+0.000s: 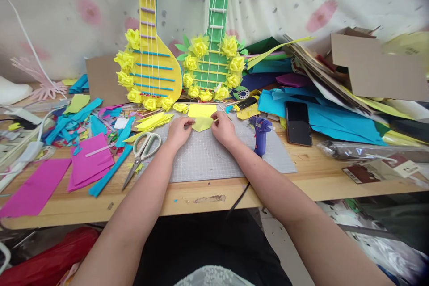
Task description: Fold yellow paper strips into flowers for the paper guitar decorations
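Observation:
A small piece of yellow crepe paper [203, 124] is stretched between my two hands over the grey cutting mat [204, 161]. My left hand [181, 132] pinches its left corner, and my right hand [224, 128] pinches the right one. Just behind it lies another yellow paper piece [202, 110]. A yellow paper flower [181, 107] sits near my left fingers. Scissors [145, 149] with pale handles rest left of my left forearm. Beyond my right hand, a blue glue gun [260, 134] stands on the mat.
Two paper-craft instruments, one yellow [156, 67] and one green [214, 65], lean against the curtain with yellow flowers on them. Magenta sheets [92, 161] and coloured scraps cover the left side. A phone [298, 123], blue paper [342, 116] and cardboard [378, 62] are at right.

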`<action>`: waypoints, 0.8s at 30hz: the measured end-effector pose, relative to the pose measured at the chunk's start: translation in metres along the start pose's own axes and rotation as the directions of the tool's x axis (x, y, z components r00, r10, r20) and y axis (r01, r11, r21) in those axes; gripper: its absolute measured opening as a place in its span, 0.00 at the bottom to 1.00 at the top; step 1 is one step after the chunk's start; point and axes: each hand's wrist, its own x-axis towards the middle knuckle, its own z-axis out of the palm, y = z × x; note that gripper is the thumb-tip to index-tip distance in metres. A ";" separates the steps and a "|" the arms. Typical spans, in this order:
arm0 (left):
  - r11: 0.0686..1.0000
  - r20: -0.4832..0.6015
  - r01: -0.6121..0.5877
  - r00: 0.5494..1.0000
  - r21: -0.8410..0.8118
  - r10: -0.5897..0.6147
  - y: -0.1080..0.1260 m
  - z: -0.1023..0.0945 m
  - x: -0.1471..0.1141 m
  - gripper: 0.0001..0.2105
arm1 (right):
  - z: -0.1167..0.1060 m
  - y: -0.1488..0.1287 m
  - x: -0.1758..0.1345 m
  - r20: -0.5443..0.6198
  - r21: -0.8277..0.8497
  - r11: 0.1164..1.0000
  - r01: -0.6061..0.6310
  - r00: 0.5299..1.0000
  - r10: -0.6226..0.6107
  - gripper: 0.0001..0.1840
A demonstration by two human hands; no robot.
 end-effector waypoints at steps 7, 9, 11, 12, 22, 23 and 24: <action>0.953 0.038 -0.270 0.963 0.137 0.267 0.013 -0.007 -0.007 0.07 | 0.008 0.011 0.007 0.032 0.204 0.971 0.122 0.991 -0.131 0.17; 0.942 0.084 -0.302 0.953 0.148 0.292 0.017 -0.008 -0.008 0.07 | 0.006 0.010 0.008 0.037 0.185 0.972 0.144 0.987 -0.154 0.17; 0.935 0.130 -0.323 0.943 0.145 0.306 0.019 -0.008 -0.009 0.08 | 0.003 0.009 0.008 0.031 0.137 0.977 0.163 0.985 -0.169 0.16; 0.933 0.148 -0.333 0.938 0.138 0.313 0.019 -0.008 -0.009 0.09 | 0.002 0.009 0.007 0.033 0.115 0.979 0.170 0.984 -0.174 0.16; 0.948 0.187 -0.310 0.938 0.071 0.292 0.013 -0.001 -0.007 0.08 | -0.001 0.010 0.007 0.230 0.136 0.984 0.115 0.963 -0.144 0.16; 0.950 0.185 -0.302 0.940 0.072 0.285 0.014 0.000 -0.006 0.07 | -0.001 0.010 0.008 0.230 0.143 0.983 0.114 0.962 -0.145 0.16; 0.952 0.181 -0.297 0.943 0.071 0.280 0.014 0.002 -0.006 0.07 | 0.000 0.010 0.008 0.228 0.148 0.982 0.116 0.962 -0.148 0.16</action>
